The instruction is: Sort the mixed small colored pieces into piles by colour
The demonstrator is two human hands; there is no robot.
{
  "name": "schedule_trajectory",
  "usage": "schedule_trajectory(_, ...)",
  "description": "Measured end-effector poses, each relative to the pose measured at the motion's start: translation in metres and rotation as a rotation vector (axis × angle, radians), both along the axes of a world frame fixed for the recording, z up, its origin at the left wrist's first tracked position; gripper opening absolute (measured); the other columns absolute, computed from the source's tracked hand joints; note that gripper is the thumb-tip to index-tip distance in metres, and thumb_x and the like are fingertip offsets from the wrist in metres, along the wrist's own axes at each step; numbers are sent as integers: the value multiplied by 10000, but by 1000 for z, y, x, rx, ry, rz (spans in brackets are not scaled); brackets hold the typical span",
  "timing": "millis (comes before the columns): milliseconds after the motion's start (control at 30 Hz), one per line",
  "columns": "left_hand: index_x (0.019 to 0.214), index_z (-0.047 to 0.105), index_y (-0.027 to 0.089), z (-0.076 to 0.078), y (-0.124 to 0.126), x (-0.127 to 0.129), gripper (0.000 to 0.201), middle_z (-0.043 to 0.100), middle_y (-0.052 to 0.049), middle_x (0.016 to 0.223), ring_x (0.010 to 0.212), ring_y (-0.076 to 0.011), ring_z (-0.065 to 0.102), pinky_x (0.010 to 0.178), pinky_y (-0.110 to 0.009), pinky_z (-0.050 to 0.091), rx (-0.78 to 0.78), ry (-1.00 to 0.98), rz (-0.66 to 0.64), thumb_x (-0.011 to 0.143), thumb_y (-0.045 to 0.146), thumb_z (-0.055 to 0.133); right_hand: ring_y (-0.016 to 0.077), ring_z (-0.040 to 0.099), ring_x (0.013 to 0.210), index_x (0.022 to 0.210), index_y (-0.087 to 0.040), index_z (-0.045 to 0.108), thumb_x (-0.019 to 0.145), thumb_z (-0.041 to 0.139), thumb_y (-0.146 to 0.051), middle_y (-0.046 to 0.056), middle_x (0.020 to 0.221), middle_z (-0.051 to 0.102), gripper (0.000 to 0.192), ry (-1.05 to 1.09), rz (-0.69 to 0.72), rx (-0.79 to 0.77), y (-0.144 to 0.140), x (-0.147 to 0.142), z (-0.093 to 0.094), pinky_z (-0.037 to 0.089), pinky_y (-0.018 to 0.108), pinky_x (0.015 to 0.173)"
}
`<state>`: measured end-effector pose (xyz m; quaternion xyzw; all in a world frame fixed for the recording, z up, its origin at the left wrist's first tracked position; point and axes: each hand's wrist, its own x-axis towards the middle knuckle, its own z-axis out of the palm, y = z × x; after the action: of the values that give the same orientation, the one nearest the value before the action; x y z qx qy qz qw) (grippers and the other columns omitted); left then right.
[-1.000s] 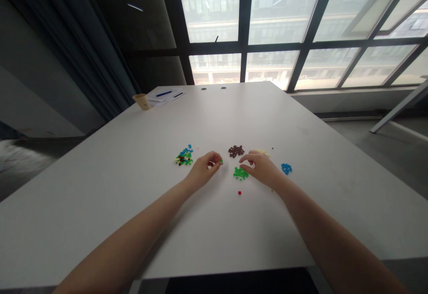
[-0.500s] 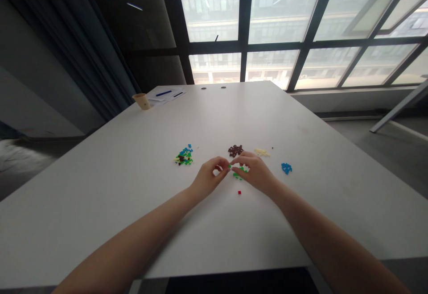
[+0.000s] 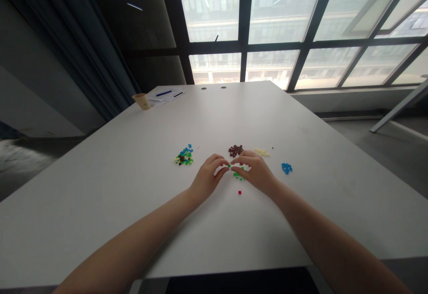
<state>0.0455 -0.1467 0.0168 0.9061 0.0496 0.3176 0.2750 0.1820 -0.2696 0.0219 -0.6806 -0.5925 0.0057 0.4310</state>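
My left hand [image 3: 207, 175] pinches a tiny green building brick [image 3: 229, 166] between thumb and fingertips. From the other side, the thumb and index finger of my right hand [image 3: 256, 170] close on the same piece. Partly hidden behind and below the right fingers is a loose pile of green bricks [image 3: 238, 175]. One red brick [image 3: 240, 192] lies on the table nearer to me. Just beyond the hands sits a heap of dark brown bricks [image 3: 235, 151], with cream pieces [image 3: 262, 152] to its right.
On the white table [image 3: 214, 120], a mixed-colour brick pile [image 3: 183, 156] lies to the left and blue bricks [image 3: 286, 168] to the right. A paper cup [image 3: 142, 101] stands by papers [image 3: 165, 95] with a blue pen [image 3: 163, 93] at the far left.
Both hands stay at nearly the same place around the green brick. The left fingers have shifted slightly and the brick shows more clearly. The piles have not moved.
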Motion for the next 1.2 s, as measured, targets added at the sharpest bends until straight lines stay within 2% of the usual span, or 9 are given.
schedule_trajectory(367,883,564,206,1,-2,-2,95,558,-35,895,798,-131,541,762,-283,456,-39,8,2,837,263,504,141,530,747,798,-218,662,781,589,-259,18,728,584,86,-46,13,-24,-2,0,4,403,276,730)
schedule_trajectory(467,910,562,203,0,2,-1,119,557,-41,919,786,-130,540,760,-287,458,-50,17,30,829,276,514,144,523,740,806,-218,665,764,591,-250,19,726,579,91,-118,-90,-154,-5,15,3,392,272,718)
schedule_trajectory(567,909,562,196,-3,8,0,122,556,-48,929,778,-129,536,729,-277,460,-70,47,60,832,270,503,147,522,719,769,-219,674,753,576,-236,27,729,578,101,-182,-227,-415,-11,34,-2,376,261,663)
schedule_trajectory(667,909,563,193,-6,12,1,123,558,-46,935,776,-125,535,730,-275,455,-77,76,68,839,253,482,146,529,705,750,-213,684,728,568,-200,35,734,588,119,-180,-244,-618,-15,44,-7,363,245,620)
schedule_trajectory(733,909,565,191,-8,12,1,126,560,-45,941,776,-121,534,754,-279,451,-76,86,64,839,244,475,142,528,687,752,-209,691,713,574,-192,34,728,597,125,-171,-210,-664,-15,45,-9,364,241,614)
schedule_trajectory(867,900,572,181,-11,15,4,136,563,-45,920,760,-120,536,735,-273,457,-95,92,101,833,234,465,133,518,652,737,-215,706,702,602,-191,32,715,604,113,-193,-126,-631,-12,40,-11,368,242,615)
schedule_trajectory(1033,872,584,167,-9,58,0,181,575,-58,897,786,-152,549,698,-284,469,-99,75,364,811,194,416,129,524,643,743,-232,714,718,613,-197,28,732,612,110,-177,-122,-592,-11,38,-11,376,247,616)
schedule_trajectory(1133,859,603,174,-9,98,-13,188,580,-57,906,812,-168,548,825,-329,439,-16,67,543,777,178,434,130,528,649,725,-223,710,733,597,-217,25,705,601,113,-191,-130,-556,-12,39,-9,387,253,649)
schedule_trajectory(1200,848,625,185,-12,120,-22,193,578,-58,915,804,-175,545,835,-339,434,7,119,640,769,202,450,131,527,647,707,-216,707,742,579,-216,26,685,593,133,-195,-138,-534,-12,39,-7,392,255,657)
